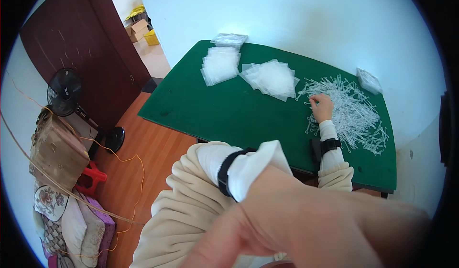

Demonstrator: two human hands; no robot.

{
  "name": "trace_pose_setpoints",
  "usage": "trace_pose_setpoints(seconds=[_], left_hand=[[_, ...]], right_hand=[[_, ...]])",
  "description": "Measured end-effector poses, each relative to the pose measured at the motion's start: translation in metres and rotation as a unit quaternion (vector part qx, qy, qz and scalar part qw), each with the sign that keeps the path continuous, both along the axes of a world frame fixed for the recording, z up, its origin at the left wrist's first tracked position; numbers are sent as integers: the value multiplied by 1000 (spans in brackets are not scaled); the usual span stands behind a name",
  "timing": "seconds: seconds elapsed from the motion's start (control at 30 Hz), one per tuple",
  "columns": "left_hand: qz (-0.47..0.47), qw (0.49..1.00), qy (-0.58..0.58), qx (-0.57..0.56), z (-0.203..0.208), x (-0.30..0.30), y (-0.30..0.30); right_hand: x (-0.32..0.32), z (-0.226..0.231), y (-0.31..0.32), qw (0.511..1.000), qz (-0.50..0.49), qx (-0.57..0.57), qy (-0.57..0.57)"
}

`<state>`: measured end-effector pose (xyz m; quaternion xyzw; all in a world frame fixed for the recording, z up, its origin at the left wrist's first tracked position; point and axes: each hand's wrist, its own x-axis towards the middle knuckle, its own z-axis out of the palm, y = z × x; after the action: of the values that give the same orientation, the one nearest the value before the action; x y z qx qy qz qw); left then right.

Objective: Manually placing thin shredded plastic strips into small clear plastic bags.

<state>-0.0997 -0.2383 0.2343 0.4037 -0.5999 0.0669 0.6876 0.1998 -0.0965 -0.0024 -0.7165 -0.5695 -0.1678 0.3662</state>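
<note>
My right hand [322,107] is over the left edge of a spread pile of thin clear plastic sticks [356,110] with small looped ends. Its thumb and forefinger are drawn together in a pinch; whether a stick is between them is too small to make out. Very close to the camera, my left hand [306,220] fills the lower right, blurred and partly cut off by the picture's edge. How its fingers are set does not show. Left of the pile lie two fanned stacks of clear plastic bags, a middle stack [272,78] and a left stack [221,66].
The green table [191,101] stands against a white wall. Wrapped clear packets lie at its back edge, one left [229,40] and one right [369,80]. On the floor to the left are a black fan [67,91], a cardboard box [60,148], a red stool [91,177], cushions and an orange cord.
</note>
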Motion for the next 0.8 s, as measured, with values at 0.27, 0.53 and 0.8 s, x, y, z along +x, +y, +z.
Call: trace_pose_setpoints(seconds=[0.27, 0.53, 0.8], left_hand=[[-55, 997, 40, 37, 2, 18, -7], [-114, 988, 95, 42, -9, 41, -18], [50, 982, 143, 114, -60, 69, 16]], right_hand=[[-6, 0, 3, 1000, 13, 15, -8], [-4, 4, -2, 1000, 5, 5, -15], [-4, 3, 0, 994, 65, 62, 55]])
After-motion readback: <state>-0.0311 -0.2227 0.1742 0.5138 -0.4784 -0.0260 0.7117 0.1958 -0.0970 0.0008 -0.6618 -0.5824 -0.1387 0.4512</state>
